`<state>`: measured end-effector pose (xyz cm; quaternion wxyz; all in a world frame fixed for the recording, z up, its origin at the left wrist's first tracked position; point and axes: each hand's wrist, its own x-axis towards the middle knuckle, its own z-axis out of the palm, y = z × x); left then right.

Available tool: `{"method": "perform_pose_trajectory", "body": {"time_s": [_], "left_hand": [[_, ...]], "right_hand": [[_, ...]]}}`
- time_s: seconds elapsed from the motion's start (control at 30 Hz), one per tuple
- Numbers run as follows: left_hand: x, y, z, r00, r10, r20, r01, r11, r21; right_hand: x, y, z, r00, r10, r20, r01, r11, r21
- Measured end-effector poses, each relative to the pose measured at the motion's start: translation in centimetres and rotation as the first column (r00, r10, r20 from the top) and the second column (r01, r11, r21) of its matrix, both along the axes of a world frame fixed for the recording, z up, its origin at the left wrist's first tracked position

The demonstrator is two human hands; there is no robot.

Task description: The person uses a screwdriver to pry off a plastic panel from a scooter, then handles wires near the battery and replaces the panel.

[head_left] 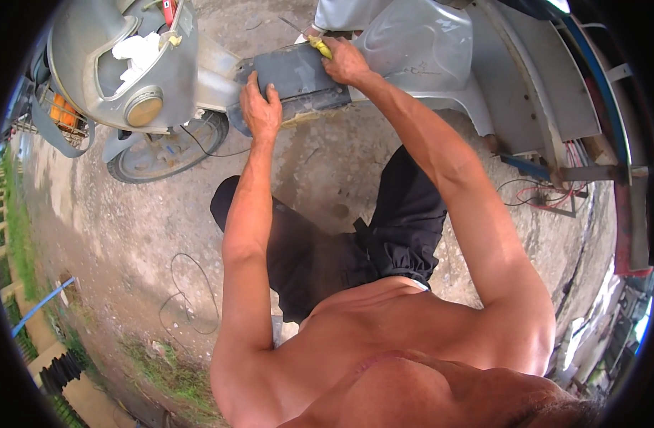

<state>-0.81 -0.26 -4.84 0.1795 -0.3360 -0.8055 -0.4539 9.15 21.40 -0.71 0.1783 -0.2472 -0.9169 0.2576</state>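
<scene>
A grey scooter stands across the top, with a flat dark-grey footboard panel (290,73) between its front shield (177,71) and its silver rear body (423,50). My left hand (261,107) lies on the left part of that panel, thumb and fingers apart. At the panel's far right corner, my right hand (347,63) is closed round a yellow-handled screwdriver (320,47). Its thin shaft points away to the upper left. The fingers partly hide the handle, and I cannot tell whether the tool touches the panel.
The scooter's front wheel (173,150) rests on rough concrete, a thin cable trailing beside it. White crumpled material (135,58) sits in the front shield's opening. A metal frame with panels (548,78) stands at the right, red wires (555,192) below it. A loose wire (188,292) lies at left.
</scene>
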Motion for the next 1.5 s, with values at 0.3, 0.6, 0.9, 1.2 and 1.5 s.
{"method": "perform_pose_trajectory", "body": {"time_s": [0.3,0.6,0.9,1.2,1.5], "left_hand": [[0.4,-1.2,-0.1,0.993,0.096,-0.068,-0.111,0.953,-0.281],[1.0,-0.8,-0.2,0.978,0.112,-0.176,-0.168,0.923,-0.346],[0.5,-1.1,-0.8,0.973,0.099,-0.21,-0.162,0.937,-0.309],[1.0,-2.2,0.5,0.989,-0.098,-0.109,0.043,0.904,-0.426],[1.1,-1.6,0.5,0.994,-0.05,-0.097,0.006,0.911,-0.412]], "right_hand": [[0.1,-0.1,-0.8,0.987,0.12,0.109,-0.108,0.988,-0.106],[1.2,-1.5,-2.6,0.997,0.067,0.027,-0.069,0.991,0.115],[5.2,-4.3,-2.7,0.973,0.162,-0.165,-0.142,0.981,0.129],[5.7,-3.5,-2.7,0.951,0.262,-0.162,-0.243,0.961,0.13],[5.7,-3.4,-2.1,0.935,0.292,-0.199,-0.259,0.95,0.174]]}}
